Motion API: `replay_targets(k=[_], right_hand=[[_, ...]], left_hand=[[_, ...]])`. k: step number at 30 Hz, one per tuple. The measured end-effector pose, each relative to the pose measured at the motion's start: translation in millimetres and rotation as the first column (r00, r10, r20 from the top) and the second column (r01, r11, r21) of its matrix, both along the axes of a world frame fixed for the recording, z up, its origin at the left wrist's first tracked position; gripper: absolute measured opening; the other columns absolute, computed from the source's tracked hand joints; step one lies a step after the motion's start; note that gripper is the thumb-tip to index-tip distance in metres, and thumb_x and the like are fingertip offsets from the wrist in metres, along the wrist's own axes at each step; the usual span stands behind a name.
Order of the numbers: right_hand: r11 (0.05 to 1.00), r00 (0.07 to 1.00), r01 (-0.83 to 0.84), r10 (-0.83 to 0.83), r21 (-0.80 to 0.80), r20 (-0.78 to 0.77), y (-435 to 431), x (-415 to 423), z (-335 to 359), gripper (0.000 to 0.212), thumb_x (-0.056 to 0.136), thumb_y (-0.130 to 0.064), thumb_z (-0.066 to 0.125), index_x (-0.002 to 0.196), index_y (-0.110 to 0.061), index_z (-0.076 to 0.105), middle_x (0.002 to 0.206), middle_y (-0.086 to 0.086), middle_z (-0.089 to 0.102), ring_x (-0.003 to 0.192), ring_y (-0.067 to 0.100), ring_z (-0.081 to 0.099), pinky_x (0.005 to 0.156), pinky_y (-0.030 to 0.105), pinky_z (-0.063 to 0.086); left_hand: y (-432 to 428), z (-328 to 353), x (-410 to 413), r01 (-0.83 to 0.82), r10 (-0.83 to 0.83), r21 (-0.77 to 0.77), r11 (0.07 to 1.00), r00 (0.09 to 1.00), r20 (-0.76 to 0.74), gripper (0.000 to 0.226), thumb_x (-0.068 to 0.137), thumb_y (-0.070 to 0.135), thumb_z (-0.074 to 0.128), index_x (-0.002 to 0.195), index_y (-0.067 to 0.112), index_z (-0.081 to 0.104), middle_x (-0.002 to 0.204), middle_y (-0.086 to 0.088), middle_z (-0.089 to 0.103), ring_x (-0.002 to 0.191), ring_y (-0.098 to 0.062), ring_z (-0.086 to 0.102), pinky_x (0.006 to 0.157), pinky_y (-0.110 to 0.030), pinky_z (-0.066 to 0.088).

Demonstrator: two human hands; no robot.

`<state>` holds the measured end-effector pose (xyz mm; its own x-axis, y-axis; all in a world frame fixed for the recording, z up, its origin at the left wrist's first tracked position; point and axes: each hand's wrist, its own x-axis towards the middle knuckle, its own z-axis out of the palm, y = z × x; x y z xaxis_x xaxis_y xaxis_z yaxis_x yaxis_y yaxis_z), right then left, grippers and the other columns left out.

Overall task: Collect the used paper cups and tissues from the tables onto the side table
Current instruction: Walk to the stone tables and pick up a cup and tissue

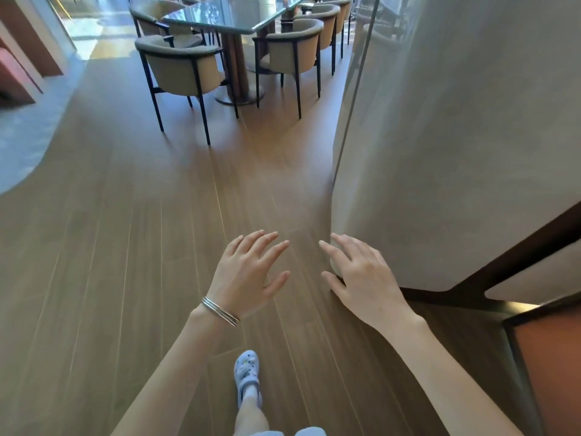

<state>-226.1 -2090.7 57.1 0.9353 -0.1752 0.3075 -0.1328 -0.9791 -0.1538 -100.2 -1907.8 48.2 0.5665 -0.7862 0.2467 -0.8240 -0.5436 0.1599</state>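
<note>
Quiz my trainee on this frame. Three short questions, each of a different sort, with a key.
1. True or false: the left hand carries a paper cup.
2. Which wrist wears the bangles? A) left B) right C) both
3. Fill in: the glossy table ahead has ____ drawn up around it.

Key:
1. False. The left hand and the right hand are both open and empty.
2. A
3. chairs

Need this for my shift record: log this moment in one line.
left hand: open, empty | right hand: open, empty | underfoot: brown wood-plank floor | ahead: dark glossy-topped table, beige armchairs | cups, tissues: none visible
</note>
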Motion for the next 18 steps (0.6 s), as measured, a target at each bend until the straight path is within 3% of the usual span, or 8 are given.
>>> replay_targets(k=[8, 12, 18], right_hand=[[0.998, 0.998, 0.055, -0.055, -0.005, -0.036, -14.9, 139.3, -2.1, 0.049, 0.077, -0.028, 0.071, 0.122, -0.016, 0.057, 0.123, 0.008, 0.059, 0.114, 0.026, 0.055, 0.091, 0.04, 0.045], [0.998, 0.998, 0.056, -0.056, -0.001, 0.026, -27.1, 206.1, 16.4, 0.045, 0.08, -0.031, 0.057, 0.122, -0.014, 0.057, 0.123, 0.009, 0.059, 0.114, 0.027, 0.055, 0.091, 0.041, 0.045], [0.998, 0.992, 0.052, -0.048, -0.03, 0.12, -52.6, 284.3, 26.8, 0.046, 0.077, -0.024, 0.067, 0.121, -0.014, 0.057, 0.122, 0.009, 0.059, 0.113, 0.026, 0.055, 0.09, 0.04, 0.045]], left_hand=[[-16.8, 10.1, 156.6, 0.047, -0.047, -0.017, 0.999, 0.999, 0.011, 0.055, 0.083, 0.052, 0.04, 0.125, 0.022, 0.057, 0.127, -0.003, 0.057, 0.112, -0.025, 0.056, 0.088, -0.038, 0.046], [-30.5, 23.3, 224.6, 0.074, -0.072, -0.05, 0.996, 0.997, 0.042, 0.054, 0.083, 0.051, 0.04, 0.124, 0.02, 0.058, 0.126, -0.003, 0.058, 0.108, -0.024, 0.058, 0.081, -0.038, 0.05], [-57.3, 21.0, 294.0, 0.088, -0.082, -0.101, 0.991, 0.995, 0.054, 0.053, 0.085, 0.048, 0.043, 0.128, 0.02, 0.055, 0.131, -0.002, 0.054, 0.117, -0.023, 0.052, 0.09, -0.038, 0.046]])
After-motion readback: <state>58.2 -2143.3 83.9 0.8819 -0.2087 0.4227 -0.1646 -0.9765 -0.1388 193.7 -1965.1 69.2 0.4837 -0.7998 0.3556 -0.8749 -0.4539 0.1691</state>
